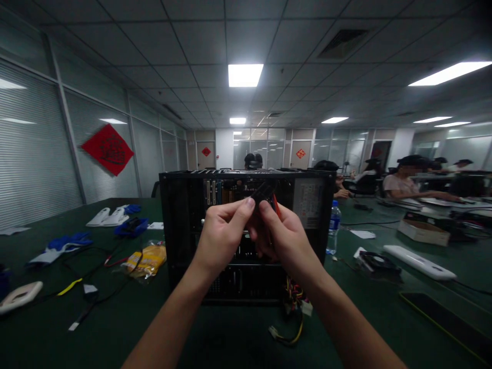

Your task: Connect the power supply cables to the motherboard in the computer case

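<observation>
My left hand (226, 230) and my right hand (282, 230) are raised together in front of an open black computer case (246, 296). Between my thumbs and fingers is a small dark piece (263, 191), too dim to name. My left hand is closed in a pinch at its left side, and my right fingers close on its right side. A thin red-orange strip (277, 206) shows by my right index finger; its kind is unclear. Inside the case are expansion slots (211, 192) and a labelled power supply (308, 202). Loose multicoloured power cables (295, 297) hang from its lower front.
Left of the case lie a yellow bag (148, 260), blue-and-white gloves (67, 243), a blue tray (130, 227) and cables. On the right are a water bottle (333, 228), a cooling fan (378, 264), a white power strip (418, 262) and a cardboard box (423, 229). Other people sit beyond.
</observation>
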Tool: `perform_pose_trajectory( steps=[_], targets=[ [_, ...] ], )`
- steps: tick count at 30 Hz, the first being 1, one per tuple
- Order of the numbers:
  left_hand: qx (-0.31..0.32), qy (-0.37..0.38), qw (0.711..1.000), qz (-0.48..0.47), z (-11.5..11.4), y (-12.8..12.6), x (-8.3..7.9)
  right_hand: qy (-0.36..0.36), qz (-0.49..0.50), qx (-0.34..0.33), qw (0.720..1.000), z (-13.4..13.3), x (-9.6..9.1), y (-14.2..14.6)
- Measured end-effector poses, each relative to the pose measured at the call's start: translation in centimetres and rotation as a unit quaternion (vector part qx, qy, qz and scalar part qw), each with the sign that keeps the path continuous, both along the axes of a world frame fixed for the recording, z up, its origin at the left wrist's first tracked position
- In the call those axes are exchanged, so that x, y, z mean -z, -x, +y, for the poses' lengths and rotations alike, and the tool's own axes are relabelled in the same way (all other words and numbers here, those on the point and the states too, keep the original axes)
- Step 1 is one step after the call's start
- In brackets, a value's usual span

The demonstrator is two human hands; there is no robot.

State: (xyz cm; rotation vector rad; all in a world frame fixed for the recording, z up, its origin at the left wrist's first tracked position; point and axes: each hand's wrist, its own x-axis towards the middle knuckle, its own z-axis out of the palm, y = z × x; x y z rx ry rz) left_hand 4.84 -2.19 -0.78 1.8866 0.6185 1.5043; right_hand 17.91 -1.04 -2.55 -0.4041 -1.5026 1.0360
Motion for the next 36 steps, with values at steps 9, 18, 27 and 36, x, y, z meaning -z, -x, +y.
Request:
perform_pose_trajectory(
  steps=[9, 18, 27, 36],
  targets=[
    [0.009, -0.020, 1.000, 0.006, -0.5, -0.1, -0.4, -0.015, -0.009, 0.050, 0.999, -0.4, -0.1, -0.5],
    [0.008, -0.011, 1.000, 0.027, -0.7, 0.2, -0.6, -0.032, -0.014, 0.039, 0.999, -0.4, 0.0, -0.5],
    [0.010, -0.021, 0.997, 0.074, -0.6, 0.7, -1.0, -0.058, -0.003, 0.046, 0.997, 0.0, 0.4, 0.0],
    [-0.313, -0.213, 0.923, 0.073, 0.0, 2.1, -1.0, 0.100, 0.045, 0.092, 0.990, 6.3, 4.7, 2.3]
  ],
)
